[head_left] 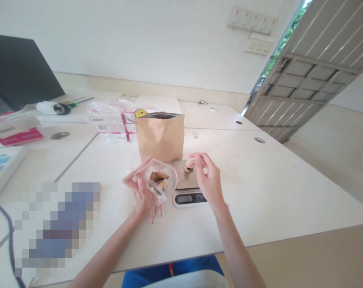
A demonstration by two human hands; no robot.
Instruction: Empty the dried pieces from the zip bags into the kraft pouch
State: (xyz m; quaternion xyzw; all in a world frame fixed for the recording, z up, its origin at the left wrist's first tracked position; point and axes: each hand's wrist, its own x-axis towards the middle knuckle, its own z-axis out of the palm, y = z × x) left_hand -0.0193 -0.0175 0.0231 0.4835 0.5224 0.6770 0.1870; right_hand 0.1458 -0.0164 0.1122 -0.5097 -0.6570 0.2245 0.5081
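My left hand [141, 196] is closed around a clear zip bag [169, 188], its mouth spread wide toward me. Several brown dried pieces [159, 176] lie inside the bag. Over the plate of a digital kitchen scale [184, 182], my right hand [208, 174] bends its fingers in a pinch. At its fingertips is a small pale dried piece [187, 166] with a dark patch, just above or touching the plate; its exact kind is unclear. Behind the bag and scale stands an open brown paper pouch [160, 138], its contents hidden.
More clear bags with red strips [157, 214] lie under my left hand. Plastic-wrapped boxes [107, 120] stand behind on the left. A blurred-out patch [61, 224] covers something at the left front. A dark monitor [22, 72] and pink-and-white boxes [16, 130] are farther left.
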